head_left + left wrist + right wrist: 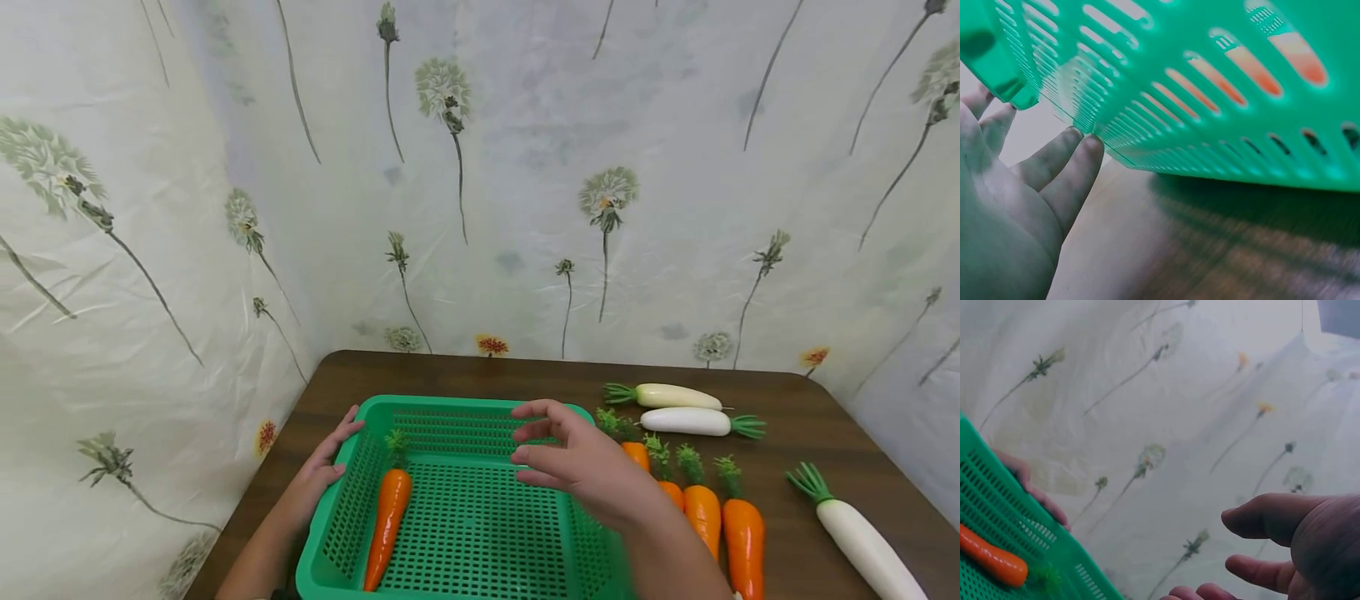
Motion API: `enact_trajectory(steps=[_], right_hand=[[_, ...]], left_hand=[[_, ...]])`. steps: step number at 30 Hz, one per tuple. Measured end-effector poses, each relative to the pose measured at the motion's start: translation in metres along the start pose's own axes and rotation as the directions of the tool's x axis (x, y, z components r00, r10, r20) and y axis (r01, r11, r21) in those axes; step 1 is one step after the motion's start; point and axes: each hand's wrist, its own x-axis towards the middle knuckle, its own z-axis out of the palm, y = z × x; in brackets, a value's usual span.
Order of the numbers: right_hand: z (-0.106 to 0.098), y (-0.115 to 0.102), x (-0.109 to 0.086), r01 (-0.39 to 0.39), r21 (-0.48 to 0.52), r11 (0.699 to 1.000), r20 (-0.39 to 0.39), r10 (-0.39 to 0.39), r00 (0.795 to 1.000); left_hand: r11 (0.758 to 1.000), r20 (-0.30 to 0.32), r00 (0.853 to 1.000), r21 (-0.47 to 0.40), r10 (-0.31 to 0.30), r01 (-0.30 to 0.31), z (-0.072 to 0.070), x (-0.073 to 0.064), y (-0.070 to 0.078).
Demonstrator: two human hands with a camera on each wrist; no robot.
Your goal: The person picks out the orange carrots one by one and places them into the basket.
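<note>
A green plastic basket (339, 492) with slotted walls stands on the table, one orange carrot (388, 527) lying along its left side. My left hand (321, 479) is at the basket's left rim; in the left wrist view its nearly straight fingers (1075, 169) reach to the slotted outer wall. Over the basket's right part hovers my right hand (558, 458), fingers loosely bent and apart, nothing between them. That hand (1285, 550) also shows beside the basket in the right wrist view. Several carrots (744, 542) lie right of the basket, partly hidden by my right forearm.
Two white radishes (686, 422) lie at the back right of the dark wooden table (798, 417). A third radish (862, 542) rests near the right edge. A flower-print sheet (510, 208) hangs behind and to the left of the table.
</note>
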Motion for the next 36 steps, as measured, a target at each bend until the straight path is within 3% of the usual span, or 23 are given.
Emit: enact_trajectory(steps=[9, 17, 22, 30, 36], right_hand=[[-0.02, 0.01, -0.011, -0.024, -0.003, 1.0, -0.053, 0.023, 0.998], [-0.038, 0.021, -0.017, -0.021, -0.064, 0.998, -0.112, 0.013, 0.994], [-0.045, 0.03, -0.021, -0.037, -0.083, 0.996, -0.196, 0.02, 0.98], [-0.053, 0.041, -0.025, -0.058, -0.126, 0.99, -0.246, 0.026, 0.969], [-0.062, 0.046, -0.027, -0.103, -0.194, 0.976, -0.34, 0.032, 0.94]], left_hand=[[1.0, 0.005, 1.0, -0.003, 0.027, -0.027, 0.0, 0.001, -0.001], [0.999, 0.015, 1.0, -0.034, 0.013, -0.012, 0.0, 0.0, -0.001], [0.999, 0.017, 1.0, -0.029, 0.025, -0.024, 0.001, 0.0, -0.002], [0.998, 0.028, 0.999, -0.052, 0.044, -0.043, 0.001, -0.001, -0.003], [0.998, 0.028, 0.999, -0.05, 0.037, -0.035, 0.001, 0.0, -0.002]])
